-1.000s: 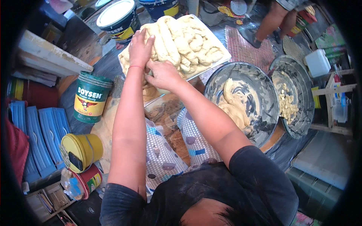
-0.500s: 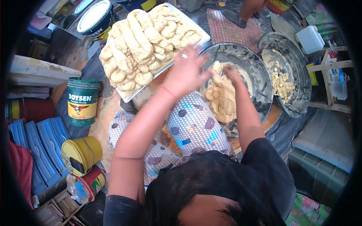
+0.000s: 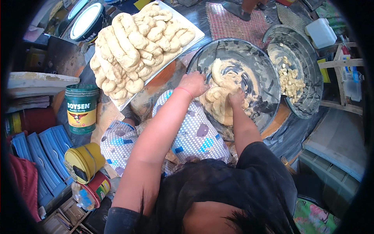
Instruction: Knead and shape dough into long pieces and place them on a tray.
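Observation:
A lump of pale yellow dough [image 3: 218, 99] lies in a wide black basin [image 3: 269, 91], with a thick strand reaching toward the far side. My right hand [image 3: 236, 98] is closed on the dough's right part, fingertips pressed into it. At the basin's left rim, beside the dough, my left hand [image 3: 194, 83] rests with its fingers bent over the edge; its grip is partly hidden. Left of the basin, a white tray [image 3: 191, 21] carries a high heap of thick, twisted dough ropes [image 3: 136, 43].
A second black basin [image 3: 311, 74] with small dough pieces [image 3: 290, 80] stands at the right. Green [image 3: 82, 109] and yellow [image 3: 87, 160] buckets stand at the left. Beyond the basin lies a woven mat [image 3: 230, 25], with another person's foot [image 3: 237, 11] on it. A white jug [image 3: 321, 33] is at far right.
My left hand has come down from above the tray's corner to the basin's left rim. My right hand has moved nearer me onto the dough, which now has a strand stretched away from it.

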The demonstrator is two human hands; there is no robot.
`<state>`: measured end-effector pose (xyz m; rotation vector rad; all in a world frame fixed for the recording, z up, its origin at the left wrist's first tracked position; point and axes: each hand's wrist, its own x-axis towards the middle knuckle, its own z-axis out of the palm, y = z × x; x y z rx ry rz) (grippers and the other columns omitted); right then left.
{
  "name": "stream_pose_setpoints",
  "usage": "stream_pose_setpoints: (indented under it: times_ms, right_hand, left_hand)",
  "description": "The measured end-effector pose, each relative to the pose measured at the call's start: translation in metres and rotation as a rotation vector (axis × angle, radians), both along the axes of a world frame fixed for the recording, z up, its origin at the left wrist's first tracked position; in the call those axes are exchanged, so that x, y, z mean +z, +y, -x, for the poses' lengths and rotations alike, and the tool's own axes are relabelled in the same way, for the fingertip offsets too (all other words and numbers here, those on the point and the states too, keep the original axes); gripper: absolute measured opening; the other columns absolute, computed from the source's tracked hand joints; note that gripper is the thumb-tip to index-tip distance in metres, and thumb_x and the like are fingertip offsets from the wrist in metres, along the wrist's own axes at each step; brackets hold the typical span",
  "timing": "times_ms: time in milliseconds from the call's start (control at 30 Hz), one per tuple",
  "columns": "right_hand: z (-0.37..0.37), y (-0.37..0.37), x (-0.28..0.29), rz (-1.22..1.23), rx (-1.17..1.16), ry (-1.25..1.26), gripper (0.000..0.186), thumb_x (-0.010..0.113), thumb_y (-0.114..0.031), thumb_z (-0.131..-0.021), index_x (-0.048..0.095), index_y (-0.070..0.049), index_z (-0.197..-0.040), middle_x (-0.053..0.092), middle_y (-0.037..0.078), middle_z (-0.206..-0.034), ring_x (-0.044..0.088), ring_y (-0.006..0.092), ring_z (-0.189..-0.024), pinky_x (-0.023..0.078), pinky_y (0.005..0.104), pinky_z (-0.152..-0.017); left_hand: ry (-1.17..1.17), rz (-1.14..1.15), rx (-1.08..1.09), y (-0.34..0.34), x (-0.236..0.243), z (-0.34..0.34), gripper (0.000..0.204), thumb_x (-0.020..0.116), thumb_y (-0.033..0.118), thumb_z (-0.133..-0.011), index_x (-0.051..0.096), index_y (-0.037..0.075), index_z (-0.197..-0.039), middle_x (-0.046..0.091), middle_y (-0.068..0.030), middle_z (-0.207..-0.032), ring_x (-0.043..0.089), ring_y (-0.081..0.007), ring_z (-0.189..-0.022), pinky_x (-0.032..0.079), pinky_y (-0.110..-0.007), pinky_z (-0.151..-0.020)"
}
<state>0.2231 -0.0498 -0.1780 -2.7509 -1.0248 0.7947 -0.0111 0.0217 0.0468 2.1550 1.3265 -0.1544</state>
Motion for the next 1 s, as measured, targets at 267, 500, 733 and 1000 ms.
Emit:
stream_pose_setpoints:
  times_ms: [267,500,733,1000]
  right_hand:
    - [0.022,0.066,-0.006,0.279,0.374,0.042,0.071,0.061,-0.036,-0.071,0.035,-0.017,-0.134,0.037,0.011,-0.137,0.037,0.0247,-0.124,0.026,0.0535,-0.098]
    - [-0.082,0.018,-0.077,-0.683,-0.427,0.736,0.027,0.053,-0.012,-0.084,0.050,-0.006,-0.110,0.058,0.012,-0.084,0.058,0.0246,-0.070,0.049,0.0365,-0.063]
    - [-0.129,-0.040,-0.010,-1.203,-1.060,0.693,0.029,0.042,-0.017,-0.092,0.040,-0.002,-0.116,0.054,0.018,-0.105,0.060,0.0318,-0.080,0.055,0.0399,-0.061]
    - [-0.213,-0.014,0.214,-1.506,-0.731,0.569,0.034,0.037,-0.025,-0.093,0.047,0.002,-0.111,0.054,0.014,-0.104,0.057,0.0266,-0.090,0.050,0.0382,-0.076]
  left_hand:
    - [0.056,0.102,-0.002,0.005,-0.006,0.003,0.042,0.052,0.041,-0.081,0.060,0.005,-0.102,0.058,-0.0186,-0.106,0.054,-0.0322,-0.102,0.041,-0.042,-0.087]
    - [0.038,0.149,0.018,0.009,-0.004,-0.003,0.041,0.053,0.040,-0.081,0.060,0.004,-0.100,0.061,-0.0181,-0.102,0.056,-0.0326,-0.098,0.043,-0.042,-0.084]
    - [0.038,0.172,0.027,0.008,-0.012,-0.001,0.041,0.053,0.039,-0.080,0.060,0.003,-0.100,0.060,-0.0194,-0.103,0.056,-0.0327,-0.098,0.043,-0.040,-0.085]
    - [0.028,0.195,0.006,0.012,-0.014,-0.006,0.044,0.056,0.038,-0.079,0.061,0.003,-0.106,0.058,-0.0180,-0.111,0.056,-0.0303,-0.102,0.044,-0.039,-0.087]
